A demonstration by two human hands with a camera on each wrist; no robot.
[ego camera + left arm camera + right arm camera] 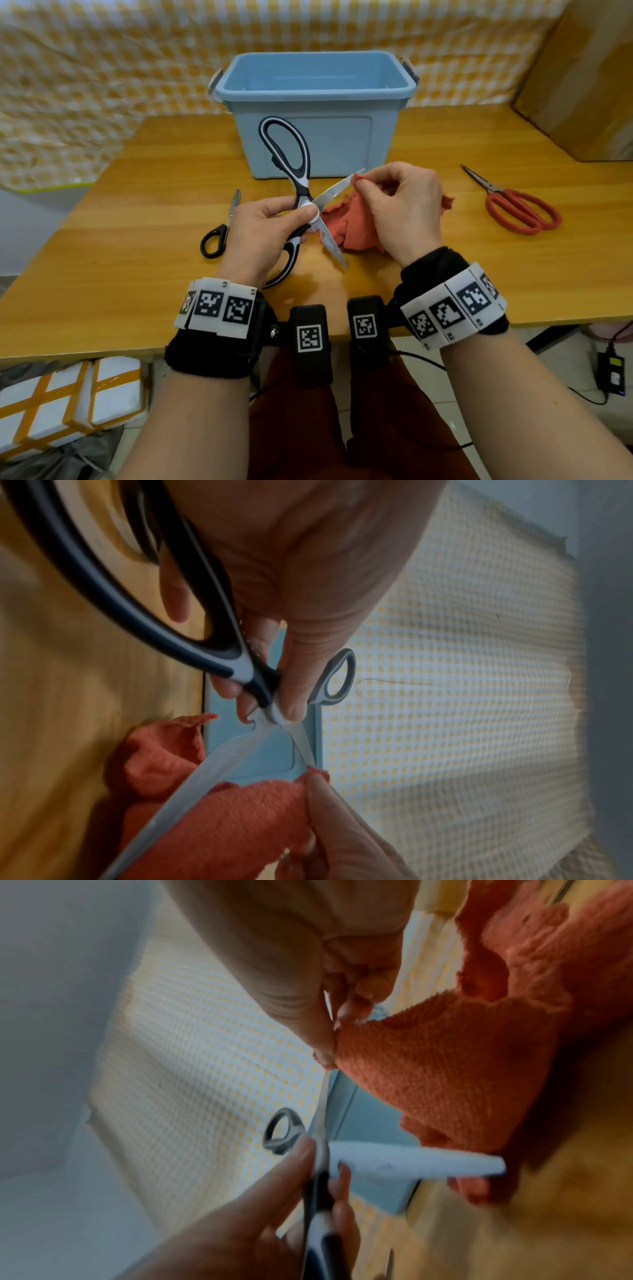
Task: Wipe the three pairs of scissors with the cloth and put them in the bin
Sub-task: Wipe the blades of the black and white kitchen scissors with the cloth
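My left hand (274, 222) grips the big black-and-white scissors (291, 150) at their pivot, blades spread wide apart above the table. My right hand (394, 202) pinches the orange cloth (352, 226) around the upper blade near its tip. The left wrist view shows the lower blade (192, 785) lying across the cloth (232, 829) and my thumb on the pivot. The right wrist view has my fingertips (325, 1047) pressing the cloth (445, 1069) onto the blade. Small black scissors (219, 233) lie left of my left hand. Red scissors (517, 205) lie at the right. The blue bin (315, 92) stands behind.
The wooden table (137, 260) carries everything. A cardboard box (582, 85) stands at the back right. A yellow checked sheet (85, 85) hangs behind the table. White foam boxes (68, 397) sit on the floor at the left.
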